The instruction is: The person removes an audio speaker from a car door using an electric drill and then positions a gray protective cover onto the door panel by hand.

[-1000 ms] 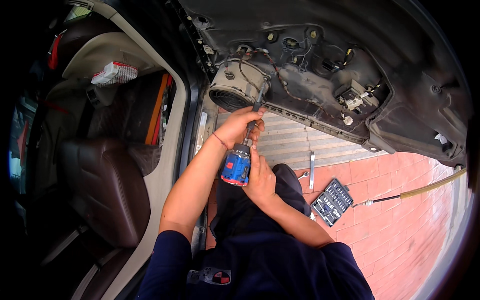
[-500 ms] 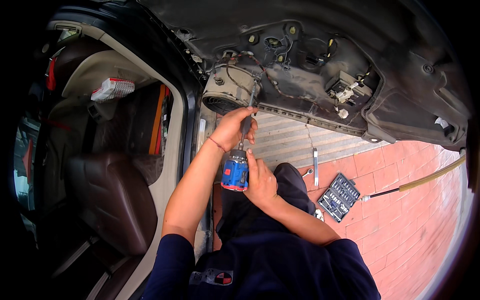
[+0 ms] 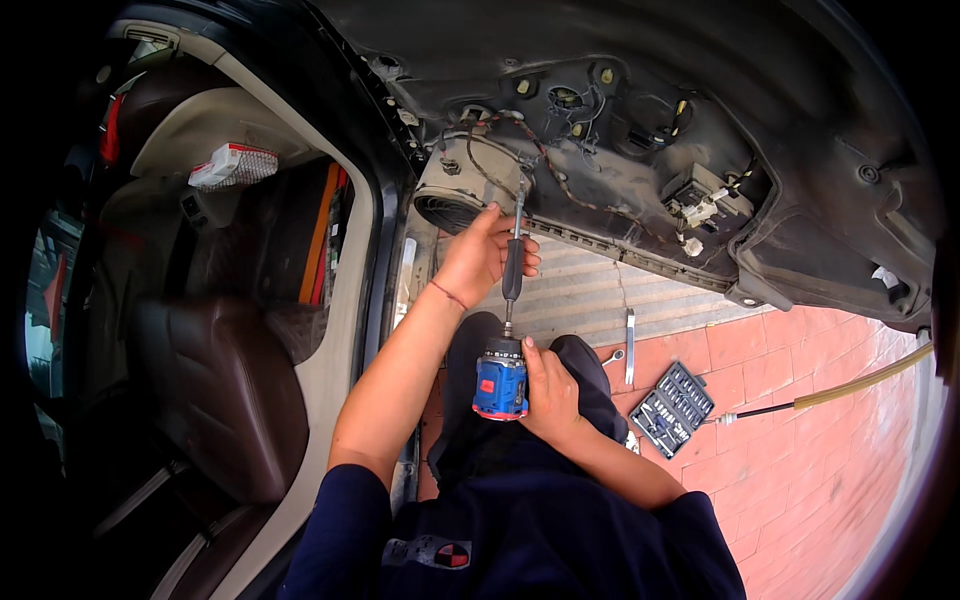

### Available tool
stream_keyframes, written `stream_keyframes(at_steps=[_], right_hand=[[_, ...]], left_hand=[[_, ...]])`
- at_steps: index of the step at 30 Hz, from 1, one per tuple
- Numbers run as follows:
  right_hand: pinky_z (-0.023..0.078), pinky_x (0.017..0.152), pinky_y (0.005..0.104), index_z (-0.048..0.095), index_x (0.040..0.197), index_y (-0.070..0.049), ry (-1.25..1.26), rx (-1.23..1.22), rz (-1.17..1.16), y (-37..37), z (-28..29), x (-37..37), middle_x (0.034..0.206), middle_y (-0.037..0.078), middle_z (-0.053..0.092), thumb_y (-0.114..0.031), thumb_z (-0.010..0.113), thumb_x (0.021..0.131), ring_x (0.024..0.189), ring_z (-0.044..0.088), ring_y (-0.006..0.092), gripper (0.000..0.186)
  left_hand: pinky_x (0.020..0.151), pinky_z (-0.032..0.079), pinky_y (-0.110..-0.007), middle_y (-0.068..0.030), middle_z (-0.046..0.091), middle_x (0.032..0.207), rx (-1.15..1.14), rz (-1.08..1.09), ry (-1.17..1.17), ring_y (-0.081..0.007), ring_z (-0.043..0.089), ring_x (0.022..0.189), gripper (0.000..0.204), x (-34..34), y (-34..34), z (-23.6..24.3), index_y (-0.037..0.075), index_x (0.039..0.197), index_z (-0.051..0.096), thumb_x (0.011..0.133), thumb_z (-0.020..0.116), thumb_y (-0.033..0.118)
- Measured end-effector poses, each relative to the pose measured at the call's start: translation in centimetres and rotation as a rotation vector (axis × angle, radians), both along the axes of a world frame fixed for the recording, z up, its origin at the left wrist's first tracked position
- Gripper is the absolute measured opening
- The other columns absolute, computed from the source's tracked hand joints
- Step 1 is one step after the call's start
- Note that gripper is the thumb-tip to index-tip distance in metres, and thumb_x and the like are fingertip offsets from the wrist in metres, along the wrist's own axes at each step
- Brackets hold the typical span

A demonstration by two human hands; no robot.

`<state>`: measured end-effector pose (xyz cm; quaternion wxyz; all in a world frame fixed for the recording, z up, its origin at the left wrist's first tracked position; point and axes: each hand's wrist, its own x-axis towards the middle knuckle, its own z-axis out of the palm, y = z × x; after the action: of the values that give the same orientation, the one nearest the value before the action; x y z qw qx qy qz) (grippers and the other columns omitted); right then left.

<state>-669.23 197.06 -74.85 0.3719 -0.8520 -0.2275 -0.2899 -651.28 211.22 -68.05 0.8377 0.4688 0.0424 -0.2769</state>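
A blue and red cordless drill (image 3: 500, 385) with a black chuck is in my right hand (image 3: 552, 395), which is closed round its far-right side with the thumb along the body. From the chuck a long screwdriver shaft with a black sleeve (image 3: 513, 270) points up to the car door panel (image 3: 620, 170). My left hand (image 3: 480, 260) is behind that shaft, its thumb apart and its fingers loosely bent, fingertips showing on the right. The shaft tip is by the edge of a dusty beige round housing (image 3: 470, 175), which looks like a speaker.
Wires (image 3: 565, 185) and a connector block (image 3: 700, 205) hang on the door. A socket set case (image 3: 672, 408), a ratchet wrench (image 3: 613, 357) and a flat metal bar (image 3: 630, 345) lie on the ground at right. The car's brown seat (image 3: 225, 400) is at left.
The drill and shaft have moved right and toward me, away from the housing. My left thumb has come off the black sleeve, and the fingers are looser.
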Motion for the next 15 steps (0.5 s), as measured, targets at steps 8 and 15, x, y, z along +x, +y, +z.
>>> stream_keyframes(at_steps=[8,15], right_hand=[[0.053,0.061,0.0380,0.046,0.136,0.002,-0.061,-0.045,0.236,-1.8,0.2,-2.0,0.107,0.019,0.063,-0.004,0.066,0.076,0.082,0.065,0.0317,0.064],[0.054,0.065,0.0395,0.043,0.140,0.002,-0.074,-0.046,0.373,1.1,0.6,-0.5,0.109,0.021,0.063,-0.004,0.067,0.074,0.084,0.065,0.0324,0.070]], left_hand=[[0.074,0.055,-0.041,-0.0153,0.067,0.091,-0.310,0.161,-0.117,-0.0264,0.066,0.081,0.041,0.5,2.0,0.8,0.001,0.119,0.056,0.105,0.043,0.037],[0.057,0.048,-0.036,-0.0065,0.061,0.069,-0.440,0.364,-0.146,-0.0208,0.056,0.055,0.029,1.7,8.3,0.5,0.009,0.100,0.055,0.106,0.044,0.035]])
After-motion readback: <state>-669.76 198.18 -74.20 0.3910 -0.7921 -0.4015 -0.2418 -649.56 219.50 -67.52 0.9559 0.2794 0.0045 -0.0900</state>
